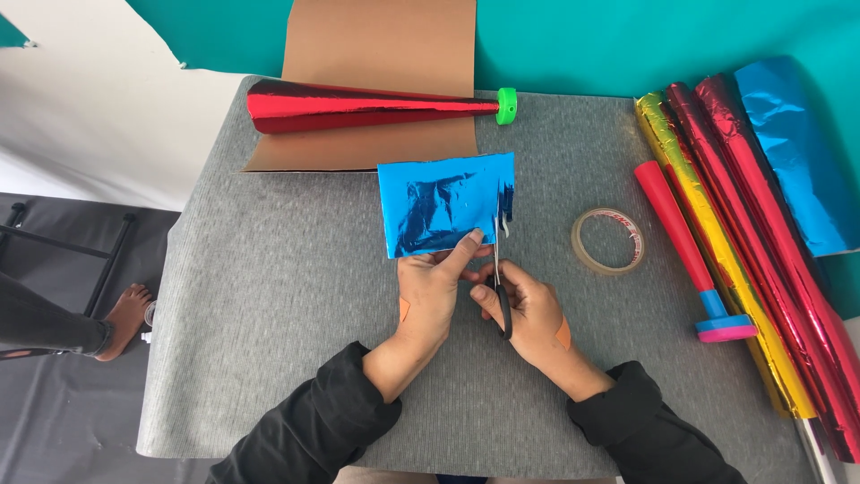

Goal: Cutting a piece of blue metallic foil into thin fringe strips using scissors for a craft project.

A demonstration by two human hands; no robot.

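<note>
A folded sheet of blue foil (441, 204) is pinched at its lower edge by the left hand (432, 289), just above the middle of the grey table mat (269, 296). Black-handled scissors (500, 285) are gripped by the closed right hand (530, 314), with the blades standing in the foil's right edge, where narrow strips are already cut. A tape ring (608, 240) is seen near on the right, and a red foil cone (358, 106) on brown card (381, 45) behind.

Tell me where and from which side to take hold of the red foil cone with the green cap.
Probably grip the red foil cone with the green cap around its wide left end, coming from above. It lies flat on the brown cardboard sheet, tapering toward the cap at the right, so the wide end gives fingers more to wrap. Squeeze lightly, since foil likely dents.
</note>
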